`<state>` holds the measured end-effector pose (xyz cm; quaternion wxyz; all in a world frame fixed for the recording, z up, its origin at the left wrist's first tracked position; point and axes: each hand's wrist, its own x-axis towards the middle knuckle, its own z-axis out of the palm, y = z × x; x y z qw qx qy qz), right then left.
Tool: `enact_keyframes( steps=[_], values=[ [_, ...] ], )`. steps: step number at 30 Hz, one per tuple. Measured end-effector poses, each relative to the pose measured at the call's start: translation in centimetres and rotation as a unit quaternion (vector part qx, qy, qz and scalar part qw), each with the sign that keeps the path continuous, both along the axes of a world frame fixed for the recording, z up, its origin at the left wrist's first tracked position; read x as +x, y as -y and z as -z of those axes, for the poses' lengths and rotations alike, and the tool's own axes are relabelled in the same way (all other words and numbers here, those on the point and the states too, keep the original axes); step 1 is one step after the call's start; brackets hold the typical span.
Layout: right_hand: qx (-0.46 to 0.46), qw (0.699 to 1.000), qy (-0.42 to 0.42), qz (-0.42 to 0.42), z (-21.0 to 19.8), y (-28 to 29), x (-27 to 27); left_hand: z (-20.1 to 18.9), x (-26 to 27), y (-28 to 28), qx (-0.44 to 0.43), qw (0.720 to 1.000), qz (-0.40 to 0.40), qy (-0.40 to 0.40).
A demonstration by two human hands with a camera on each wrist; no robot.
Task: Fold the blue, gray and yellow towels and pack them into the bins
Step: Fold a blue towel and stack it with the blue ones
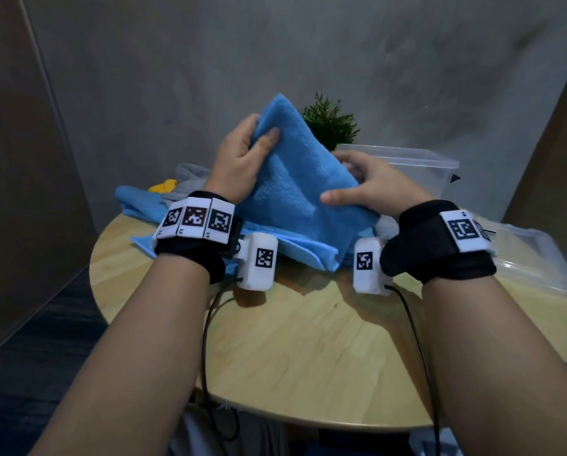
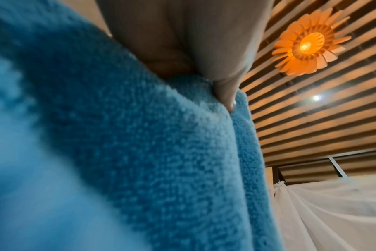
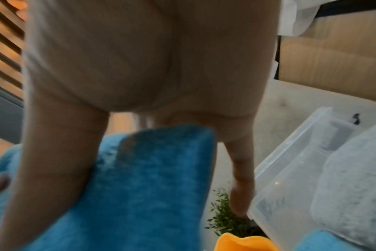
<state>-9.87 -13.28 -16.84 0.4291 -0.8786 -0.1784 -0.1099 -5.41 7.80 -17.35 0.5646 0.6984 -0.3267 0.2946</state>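
I hold a folded blue towel point(image 1: 295, 179) up over the round wooden table point(image 1: 308, 340). My left hand point(image 1: 259, 133) pinches its upper left edge with the thumb on the front, and the left wrist view shows a fingertip point(image 2: 225, 96) pressed into the blue towel point(image 2: 150, 152). At the right edge my right hand point(image 1: 357, 179) grips it, thumb in front and fingers behind; the right wrist view shows the blue towel point(image 3: 150, 178) between them. A gray towel point(image 1: 190, 174) and a yellow towel point(image 1: 163, 185) lie bunched at the back left.
More blue cloth point(image 1: 137, 202) lies spread under the held towel. A clear bin point(image 1: 417, 166) stands at the back right, and the right wrist view shows a gray towel point(image 3: 354, 178) inside the clear bin point(image 3: 290, 169). Another clear container point(image 1: 538, 268) sits at the right edge. A small plant point(image 1: 331, 123) stands behind.
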Motion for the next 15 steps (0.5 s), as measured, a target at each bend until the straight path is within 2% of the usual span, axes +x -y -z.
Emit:
enact_keyframes(
  steps=[2,4,7,10,12,15],
  values=[
    [-0.004,1.0,-0.016,0.024,0.2,1.0,0.1,-0.1,0.4,-0.6,-0.03,0.999,-0.014,-0.002],
    [0.069,0.996,0.022,0.055,0.1,1.5,0.1,-0.1,0.6,-1.0,-0.067,0.998,-0.019,-0.009],
    [0.266,0.956,0.109,0.053,-0.5,1.7,-0.3,-0.2,0.6,-1.1,-0.099,0.995,-0.028,0.005],
    [0.356,0.919,0.158,0.057,-0.9,1.5,-0.4,0.0,0.9,-0.9,-0.093,0.995,0.015,-0.025],
    [0.364,0.918,0.143,0.072,-0.7,1.4,0.0,0.5,1.6,-0.5,-0.078,0.994,0.011,-0.07],
    [0.316,0.944,0.007,0.098,0.7,1.3,1.0,1.8,2.9,-0.2,-0.02,0.981,-0.109,-0.159]
  ],
)
